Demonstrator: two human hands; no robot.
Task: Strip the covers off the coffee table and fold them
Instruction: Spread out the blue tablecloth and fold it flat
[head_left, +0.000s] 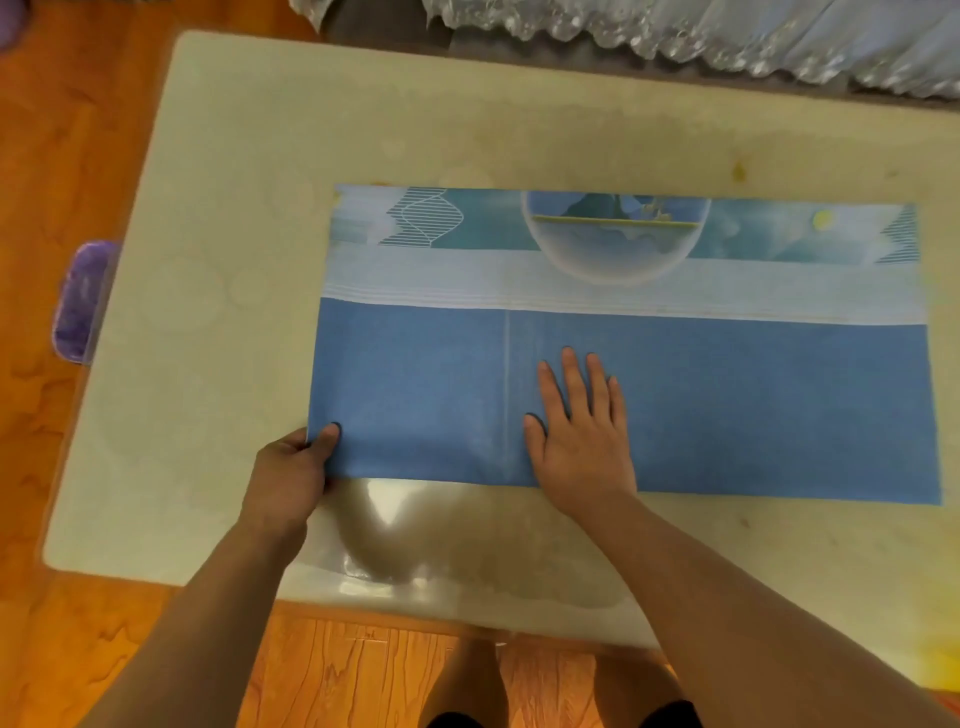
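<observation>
A blue cover (727, 405), folded into a long rectangle, lies flat on the cream coffee table (218, 218). Its far strip shows a printed pattern with a globe and pale bands; the near part is plain blue with a pale vertical crease. My left hand (296, 473) pinches the cover's near left corner, thumb on top. My right hand (582, 431) lies flat on the blue part just right of the crease, fingers straight and spread.
A purple fluffy thing (80, 301) sticks out past the table's left edge. Pale ruffled fabric (727, 36) runs along the far side. Orange wooden floor (67, 130) surrounds the table, and my legs (467, 686) stand at the near edge.
</observation>
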